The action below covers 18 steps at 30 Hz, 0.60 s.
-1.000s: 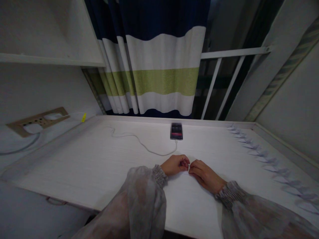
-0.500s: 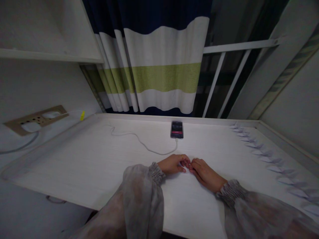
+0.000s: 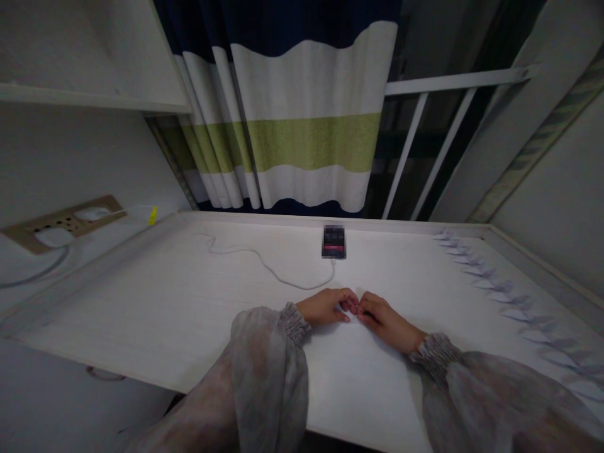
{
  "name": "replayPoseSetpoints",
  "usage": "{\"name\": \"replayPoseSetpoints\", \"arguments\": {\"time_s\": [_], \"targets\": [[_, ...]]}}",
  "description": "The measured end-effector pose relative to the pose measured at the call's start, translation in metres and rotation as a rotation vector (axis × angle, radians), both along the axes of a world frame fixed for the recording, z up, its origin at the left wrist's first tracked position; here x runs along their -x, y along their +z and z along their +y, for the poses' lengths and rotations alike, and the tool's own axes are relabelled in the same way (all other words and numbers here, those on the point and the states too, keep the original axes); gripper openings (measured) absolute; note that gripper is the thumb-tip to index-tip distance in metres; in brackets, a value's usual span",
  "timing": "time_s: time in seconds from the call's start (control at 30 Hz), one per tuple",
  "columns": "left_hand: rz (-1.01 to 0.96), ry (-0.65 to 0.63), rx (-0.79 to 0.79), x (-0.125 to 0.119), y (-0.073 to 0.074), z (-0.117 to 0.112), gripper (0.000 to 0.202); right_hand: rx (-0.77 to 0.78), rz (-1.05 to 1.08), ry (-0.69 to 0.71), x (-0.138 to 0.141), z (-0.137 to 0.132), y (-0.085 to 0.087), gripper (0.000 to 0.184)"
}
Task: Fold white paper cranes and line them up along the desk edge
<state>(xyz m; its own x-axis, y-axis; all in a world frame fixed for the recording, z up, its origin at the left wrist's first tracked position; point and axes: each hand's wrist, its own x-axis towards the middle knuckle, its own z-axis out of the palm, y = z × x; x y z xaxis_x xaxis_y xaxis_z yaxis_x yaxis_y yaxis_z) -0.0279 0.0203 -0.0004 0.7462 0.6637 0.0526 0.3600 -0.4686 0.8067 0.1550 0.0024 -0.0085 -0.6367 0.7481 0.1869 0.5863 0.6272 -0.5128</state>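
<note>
Near the middle of the white desk [image 3: 155,302], my left hand [image 3: 328,306] and my right hand [image 3: 385,319] meet at the fingertips. Between them is a small piece of white paper [image 3: 353,318], mostly hidden by the fingers and hard to tell from the white desktop. My left fingers curl round its left side, and a ring shows on one of them. The right thumb and fingers pinch its right side. Along the right of the desk stands a row of several folded white paper pieces [image 3: 503,296], apart from both hands.
Beyond my hands lies a phone [image 3: 334,242] with a blurred screen, joined to a white cable [image 3: 278,277] that winds leftward. Sockets with plugs [image 3: 66,223] sit on the left wall. A striped curtain [image 3: 314,141] and white rails [image 3: 410,151] stand behind the desk.
My right fingers have shifted slightly and bent closer into a pinch at the paper. The left hand keeps nearly the same pose. The whole view has moved a little.
</note>
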Motion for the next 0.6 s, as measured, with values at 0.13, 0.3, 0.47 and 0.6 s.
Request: {"name": "replayPoseSetpoints", "arguments": {"time_s": [0.13,0.3,0.47,0.6], "targets": [[-0.042,0.007,0.036,0.0004,-0.0019,-0.0003,0.037,-0.020,-0.050,-0.054,0.0032,0.0001,-0.0011,0.015],[-0.107,0.060,0.142,-0.0019,-0.0042,-0.0011,0.038,-0.050,-0.082,-0.080,0.0057,-0.0028,-0.0014,0.011],[-0.227,0.108,0.276,-0.0047,-0.0077,-0.0014,0.034,-0.075,-0.088,-0.083,0.0055,-0.0049,-0.0025,0.011],[-0.251,0.131,0.296,-0.0059,-0.0088,-0.0019,0.039,-0.084,-0.099,-0.081,0.0056,-0.0052,-0.0023,0.011]]}}
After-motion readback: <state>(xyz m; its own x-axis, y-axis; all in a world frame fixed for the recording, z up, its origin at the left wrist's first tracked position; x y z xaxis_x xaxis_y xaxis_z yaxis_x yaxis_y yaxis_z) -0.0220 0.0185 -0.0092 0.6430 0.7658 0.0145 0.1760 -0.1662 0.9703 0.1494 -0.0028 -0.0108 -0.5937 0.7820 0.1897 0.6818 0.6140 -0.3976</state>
